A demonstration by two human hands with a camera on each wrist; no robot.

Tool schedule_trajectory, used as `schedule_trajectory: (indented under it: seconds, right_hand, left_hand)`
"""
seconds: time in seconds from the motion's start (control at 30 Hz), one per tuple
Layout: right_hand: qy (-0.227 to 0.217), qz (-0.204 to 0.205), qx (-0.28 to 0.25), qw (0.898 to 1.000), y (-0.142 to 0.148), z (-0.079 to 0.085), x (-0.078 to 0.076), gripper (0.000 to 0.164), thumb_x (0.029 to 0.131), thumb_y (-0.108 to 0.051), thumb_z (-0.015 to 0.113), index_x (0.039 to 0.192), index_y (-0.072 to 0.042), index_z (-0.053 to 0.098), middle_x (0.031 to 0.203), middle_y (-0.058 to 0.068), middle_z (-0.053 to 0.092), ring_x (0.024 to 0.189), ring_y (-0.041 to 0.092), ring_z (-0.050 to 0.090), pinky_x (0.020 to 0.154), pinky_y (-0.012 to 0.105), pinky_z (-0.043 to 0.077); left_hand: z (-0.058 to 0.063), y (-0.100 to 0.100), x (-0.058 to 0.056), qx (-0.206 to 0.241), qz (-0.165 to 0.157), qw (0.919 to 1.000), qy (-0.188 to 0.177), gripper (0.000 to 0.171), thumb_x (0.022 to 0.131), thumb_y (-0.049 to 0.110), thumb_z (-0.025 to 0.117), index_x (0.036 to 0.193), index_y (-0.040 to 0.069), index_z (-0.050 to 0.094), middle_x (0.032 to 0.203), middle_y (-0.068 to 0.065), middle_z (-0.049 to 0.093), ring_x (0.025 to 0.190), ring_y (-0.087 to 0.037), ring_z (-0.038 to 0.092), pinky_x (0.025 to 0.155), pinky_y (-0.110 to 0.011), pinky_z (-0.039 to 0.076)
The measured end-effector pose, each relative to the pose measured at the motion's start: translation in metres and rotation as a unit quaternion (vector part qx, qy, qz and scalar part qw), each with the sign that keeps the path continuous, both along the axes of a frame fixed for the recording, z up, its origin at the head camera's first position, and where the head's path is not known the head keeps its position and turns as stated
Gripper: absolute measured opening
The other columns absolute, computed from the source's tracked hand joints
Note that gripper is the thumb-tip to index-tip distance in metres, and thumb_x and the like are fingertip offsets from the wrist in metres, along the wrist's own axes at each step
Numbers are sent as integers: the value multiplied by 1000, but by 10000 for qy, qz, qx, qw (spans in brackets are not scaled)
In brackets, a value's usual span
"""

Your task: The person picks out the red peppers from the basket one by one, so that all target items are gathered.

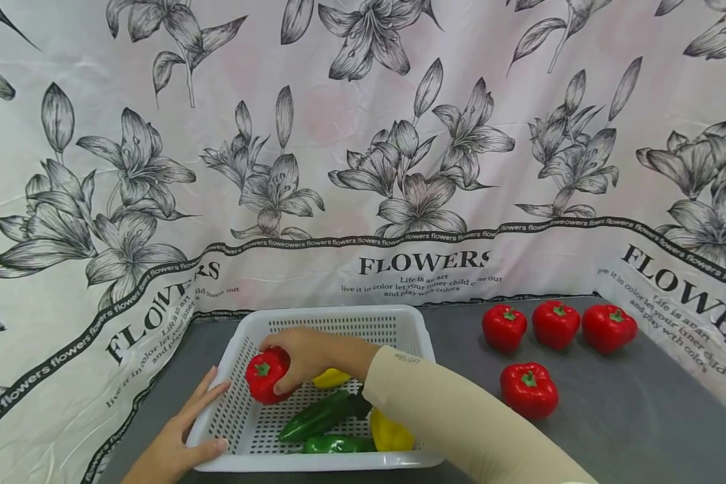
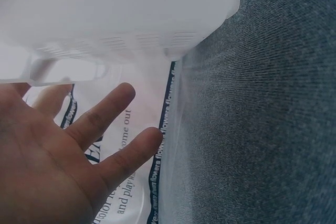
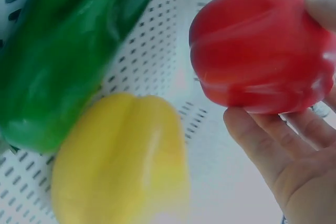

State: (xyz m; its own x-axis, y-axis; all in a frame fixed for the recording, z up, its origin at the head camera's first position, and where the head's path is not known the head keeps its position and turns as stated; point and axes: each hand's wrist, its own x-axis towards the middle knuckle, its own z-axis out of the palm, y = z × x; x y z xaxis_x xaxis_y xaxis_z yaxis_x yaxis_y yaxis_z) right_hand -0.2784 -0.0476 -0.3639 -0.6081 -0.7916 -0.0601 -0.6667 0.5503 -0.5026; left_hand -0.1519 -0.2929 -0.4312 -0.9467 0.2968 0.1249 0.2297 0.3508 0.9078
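My right hand (image 1: 308, 359) grips a red bell pepper (image 1: 263, 376) inside the left part of a white perforated plastic basket (image 1: 314, 462). In the right wrist view, the fingers and thumb lie around this red pepper (image 3: 262, 45). Beside it there are a yellow bell pepper (image 3: 121, 161) and a long green vegetable (image 3: 58, 66). My left hand (image 1: 181, 433) rests at the basket's left rim with fingers spread. The left wrist view shows that hand (image 2: 63, 156) beside the basket's outer wall (image 2: 115, 19). My right forearm partly covers the basket's contents.
Several red bell peppers stand on the grey table (image 1: 448, 396) to the right, one red pepper (image 1: 529, 390) nearer than the others. Also in the basket lie a dark green vegetable (image 1: 317, 417), a green pepper (image 1: 339, 444) and yellow peppers (image 1: 393, 431). A flower-printed sheet (image 1: 302, 269) hangs behind.
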Motion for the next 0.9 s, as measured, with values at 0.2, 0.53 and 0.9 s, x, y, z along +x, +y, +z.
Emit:
schedule_trajectory:
  seconds: [0.2, 0.53, 0.9]
  right_hand:
    - [-166, 197, -302, 9992, 6, 15, 5, 66, 72, -26, 86, 131, -21, 55, 113, -11, 58, 98, 5, 51, 67, 17, 48]
    - [-425, 384, -839, 9948, 25, 42, 24, 66, 73, -24, 84, 131, -17, 55, 114, -8, 59, 97, 7, 52, 68, 18, 49]
    - [-732, 530, -1509, 9844, 57, 64, 46, 64, 75, -24, 82, 133, -16, 56, 117, -7, 59, 101, 8, 53, 71, 22, 51]
  left_hand:
    - [1, 1, 1, 7, 75, 9999, -101, 68, 88, 7, 64, 150, 7, 35, 161, -4, -1, 116, -2, 44, 80, -30, 51]
    - [2, 1, 0, 17, 18, 10000, -26, 67, 89, 7, 64, 149, 7, 35, 158, 12, 3, 116, -3, 45, 80, -31, 51]
    - [2, 1, 0, -113, 48, 9999, -65, 67, 89, 8, 64, 149, 7, 36, 160, -6, -1, 117, 0, 41, 81, -29, 50]
